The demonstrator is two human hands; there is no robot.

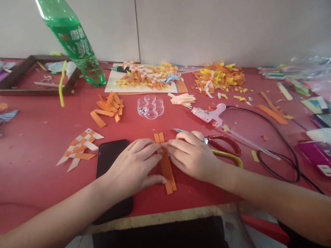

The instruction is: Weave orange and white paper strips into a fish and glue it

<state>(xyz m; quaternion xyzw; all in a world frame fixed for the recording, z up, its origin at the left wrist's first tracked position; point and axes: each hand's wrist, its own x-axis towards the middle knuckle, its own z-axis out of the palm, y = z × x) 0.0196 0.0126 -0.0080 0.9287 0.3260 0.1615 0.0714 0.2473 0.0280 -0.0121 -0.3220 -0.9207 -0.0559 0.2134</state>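
Note:
Two orange paper strips (167,168) lie side by side on the red table, running away from me. My left hand (134,163) spans them from the left, its thumb on their near part and its fingertips on their upper part. From the right, my right hand (195,155) pinches at the upper part of the strips, its fingertips meeting the left ones. A pale sliver may show between the fingertips, but the fingers cover most of it. Beside my left hand is a black phone (112,155); scissors (224,146) with red and yellow handles lie partly behind my right hand.
A woven paper fish (82,144) lies left. Loose orange strips (110,108), a clear bead case (150,107) and pale strips (182,99) lie beyond my hands. A pink glue gun (209,115) trails a black cord at right. A green bottle (74,44) stands near a dark frame (33,92).

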